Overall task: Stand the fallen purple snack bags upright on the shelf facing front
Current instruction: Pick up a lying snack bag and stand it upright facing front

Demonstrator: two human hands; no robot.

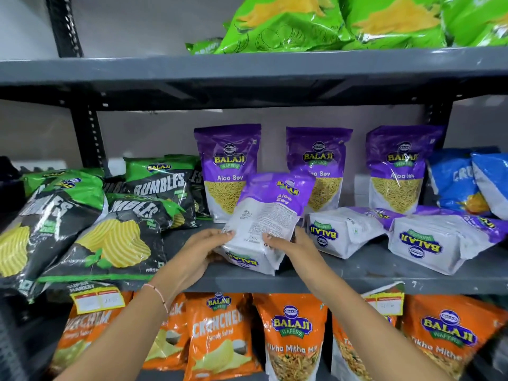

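Both my hands hold one purple Aloo Sev bag [268, 213] by its lower end, tilted back, its printed rear side toward me. My left hand [203, 250] grips its left bottom corner, my right hand [291, 244] its right edge. Three purple bags stand upright at the back, front faces out: one [226, 171] at left, one [323, 160] partly behind the held bag, one [398, 169] at right. Two more purple bags lie flat on the grey shelf [316, 273], bottoms toward me: one [345, 232] and one [437, 240].
Black-and-green Rumbles chip bags [115, 226] are piled at the left of the same shelf. Blue bags [467, 182] lean at the far right. Green bags fill the shelf above, orange bags [291, 334] the shelf below. Yellow price tags [96, 298] hang on the shelf edge.
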